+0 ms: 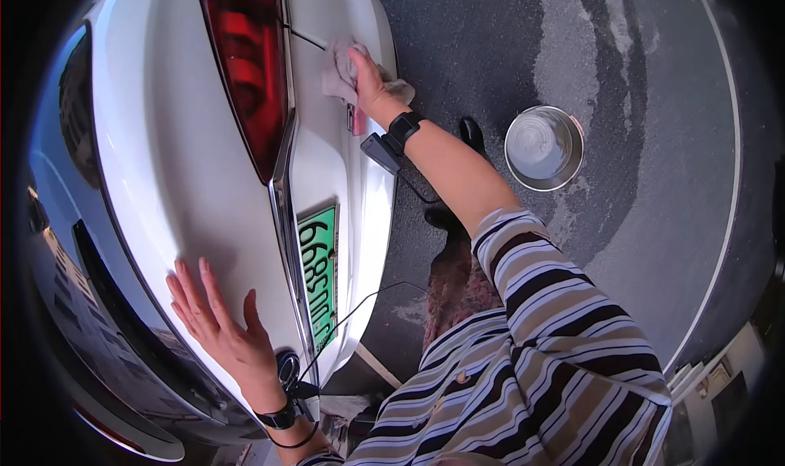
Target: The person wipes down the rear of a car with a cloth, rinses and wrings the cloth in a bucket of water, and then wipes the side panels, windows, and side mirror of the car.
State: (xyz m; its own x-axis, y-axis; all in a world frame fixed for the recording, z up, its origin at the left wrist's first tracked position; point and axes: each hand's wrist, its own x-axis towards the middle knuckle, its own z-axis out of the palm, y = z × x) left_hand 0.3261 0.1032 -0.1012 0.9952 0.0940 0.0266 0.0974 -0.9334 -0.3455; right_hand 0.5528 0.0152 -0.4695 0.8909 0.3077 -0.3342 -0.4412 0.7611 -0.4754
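Note:
My right hand (374, 82) is closed around a crumpled, light grey-pink cloth (343, 69), pressed against the rear of a white car (172, 139) beside the red tail light (245, 65). Flat on the white trunk lid, fingers spread, rests my left hand (225, 335) with nothing in it. Between the hands is the green licence plate (320, 270). Each wrist wears a dark strap; a small black device hangs by the right one, and a thin black cable trails from it past the plate.
A round metal basin (544, 149) with cloudy water stands on the asphalt to the right. Wet patches (609, 131) darken the ground around it. My dark shoes (472, 135) are close to the bumper. A white painted line (730, 204) curves along the far right.

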